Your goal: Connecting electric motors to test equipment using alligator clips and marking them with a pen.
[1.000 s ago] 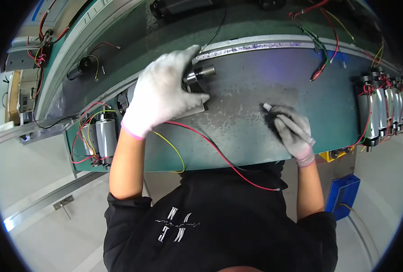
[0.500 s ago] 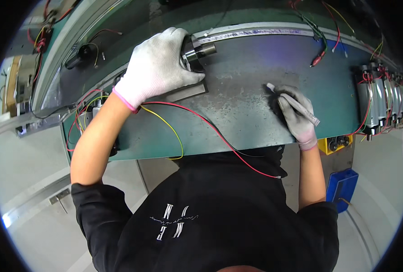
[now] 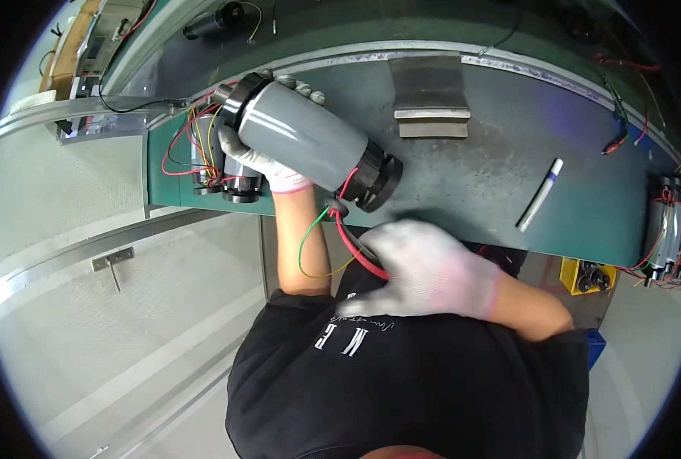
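In the head view, the grey cylindrical motor (image 3: 302,134) is held above the left part of the worktop (image 3: 448,187), its near end close to the worktop's near edge. It is probably heavy and rigid; the glossy casing could be slippery, and the leads look like the fragile part. The casing beside the far black collar (image 3: 250,99) seems a sound place to hold, with support under the middle and no pull on the wires.

The left hand (image 3: 262,162) is curled around that end, fingers on the far side, thumb on the near-left. The right hand (image 3: 436,268) is spread, thumb well apart from the fingers, beside the red lead (image 3: 360,256); blur hides whether it touches it.

The motor's long axis slants from far left to near right. Its threaded shaft (image 3: 223,94) points far left, and the wired black cap (image 3: 375,180) faces near right. Whether either end is raised, I cannot tell.
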Tool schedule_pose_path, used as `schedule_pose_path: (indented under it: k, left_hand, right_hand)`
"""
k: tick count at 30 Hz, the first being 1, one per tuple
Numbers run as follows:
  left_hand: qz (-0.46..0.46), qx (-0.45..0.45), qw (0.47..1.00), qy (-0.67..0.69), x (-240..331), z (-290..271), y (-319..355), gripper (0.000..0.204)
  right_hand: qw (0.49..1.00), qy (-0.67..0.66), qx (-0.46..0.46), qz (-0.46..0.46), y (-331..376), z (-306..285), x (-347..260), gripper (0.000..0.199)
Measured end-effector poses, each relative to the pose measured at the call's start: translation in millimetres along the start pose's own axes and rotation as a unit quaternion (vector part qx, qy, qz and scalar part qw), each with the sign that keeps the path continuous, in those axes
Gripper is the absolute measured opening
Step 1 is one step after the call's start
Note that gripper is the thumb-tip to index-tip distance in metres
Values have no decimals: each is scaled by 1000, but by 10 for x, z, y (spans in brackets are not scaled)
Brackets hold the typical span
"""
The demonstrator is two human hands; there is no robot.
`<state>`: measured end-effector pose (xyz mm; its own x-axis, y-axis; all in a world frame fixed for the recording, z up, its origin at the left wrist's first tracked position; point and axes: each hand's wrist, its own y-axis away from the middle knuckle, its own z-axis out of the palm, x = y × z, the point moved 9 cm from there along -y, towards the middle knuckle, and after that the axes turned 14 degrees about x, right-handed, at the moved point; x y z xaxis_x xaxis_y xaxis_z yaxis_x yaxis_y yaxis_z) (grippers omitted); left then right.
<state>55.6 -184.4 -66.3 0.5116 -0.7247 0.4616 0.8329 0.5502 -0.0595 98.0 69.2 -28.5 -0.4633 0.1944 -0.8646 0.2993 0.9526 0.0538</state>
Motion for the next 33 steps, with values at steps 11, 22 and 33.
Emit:
schedule_pose_path:
  k: [11,22,33]
  left_hand:
    - [-11,-10,999,37,101,326,-36,94]
    - [-159,218,903,-334,-148,-156,-2806,52]
    - [-135,53,836,-528,-1954,504,-4253,81]
  right_hand:
    - [907,-384,31,-168,-662,612,-406,45]
    - [845,-517,70,112,197,-800,314,30]
    - [771,-164,572,227,2335,-2953,1780,50]
